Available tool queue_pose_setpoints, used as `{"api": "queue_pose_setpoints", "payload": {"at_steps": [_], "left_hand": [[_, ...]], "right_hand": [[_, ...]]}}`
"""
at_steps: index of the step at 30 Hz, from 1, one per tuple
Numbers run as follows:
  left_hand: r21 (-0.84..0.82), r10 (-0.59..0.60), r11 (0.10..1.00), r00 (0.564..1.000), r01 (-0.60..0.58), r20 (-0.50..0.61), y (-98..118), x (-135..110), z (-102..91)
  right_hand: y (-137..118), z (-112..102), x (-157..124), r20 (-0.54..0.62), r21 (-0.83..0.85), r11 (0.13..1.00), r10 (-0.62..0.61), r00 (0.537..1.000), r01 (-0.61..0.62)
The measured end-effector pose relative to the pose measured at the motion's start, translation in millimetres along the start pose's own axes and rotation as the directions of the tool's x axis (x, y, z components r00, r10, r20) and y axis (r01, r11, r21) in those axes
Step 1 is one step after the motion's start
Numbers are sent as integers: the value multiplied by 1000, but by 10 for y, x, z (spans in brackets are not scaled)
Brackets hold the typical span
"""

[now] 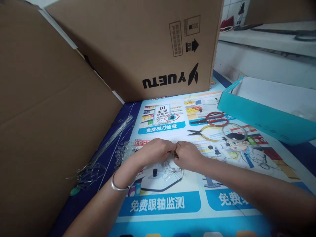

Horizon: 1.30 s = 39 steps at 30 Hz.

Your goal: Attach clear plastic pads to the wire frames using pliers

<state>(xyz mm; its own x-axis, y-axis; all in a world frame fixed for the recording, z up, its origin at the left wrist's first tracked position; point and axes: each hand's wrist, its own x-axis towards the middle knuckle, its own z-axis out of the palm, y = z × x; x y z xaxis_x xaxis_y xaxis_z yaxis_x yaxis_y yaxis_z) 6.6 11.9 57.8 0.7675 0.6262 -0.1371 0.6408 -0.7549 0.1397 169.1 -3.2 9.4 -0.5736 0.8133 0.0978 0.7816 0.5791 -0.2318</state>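
Observation:
My left hand (154, 152) and my right hand (187, 155) meet knuckle to knuckle over a printed poster (163, 200) on the table. The fingers of both are curled in a pinch at one shared spot. Below the fingers lies a small piece of clear beads strung on thin wire (171, 171); what the fingertips grip is too small to name. A silver bangle (118, 184) circles my left wrist. Loose clear beads (124, 150) lie just left of my left hand.
A bundle of thin wires (108, 144) lies at the left by a cardboard flap (44, 115). A large cardboard box (138, 42) stands behind. Red scissors (212, 119), yellow-handled pliers (201, 132) and a clear ring (234, 132) lie beyond my hands. A teal box (256, 118) sits at right.

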Motion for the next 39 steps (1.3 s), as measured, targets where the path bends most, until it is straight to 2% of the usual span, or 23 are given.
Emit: {"api": "queue_pose_setpoints", "payload": {"at_steps": [9, 16, 22, 28, 39], "left_hand": [[-86, -25, 996, 996, 17, -89, -24, -88, 65], [-127, -29, 992, 994, 14, -110, -69, -121, 71], [-131, -85, 989, 990, 70, -112, -34, -126, 79], [-81, -106, 992, 986, 96, -126, -27, -133, 105], [67, -41, 996, 991, 50, -130, 46, -74, 62]], "right_hand": [[43, -15, -18, 30, 47, 999, -27, 999, 26], [36, 29, 1, 28, 50, 999, -9, 1000, 8], [20, 43, 10, 4, 29, 1000, 9, 1000, -9], [-14, 25, 18, -5, 13, 1000, 14, 1000, -14], [-58, 6, 7, 19, -19, 999, 29, 999, -29]]}}
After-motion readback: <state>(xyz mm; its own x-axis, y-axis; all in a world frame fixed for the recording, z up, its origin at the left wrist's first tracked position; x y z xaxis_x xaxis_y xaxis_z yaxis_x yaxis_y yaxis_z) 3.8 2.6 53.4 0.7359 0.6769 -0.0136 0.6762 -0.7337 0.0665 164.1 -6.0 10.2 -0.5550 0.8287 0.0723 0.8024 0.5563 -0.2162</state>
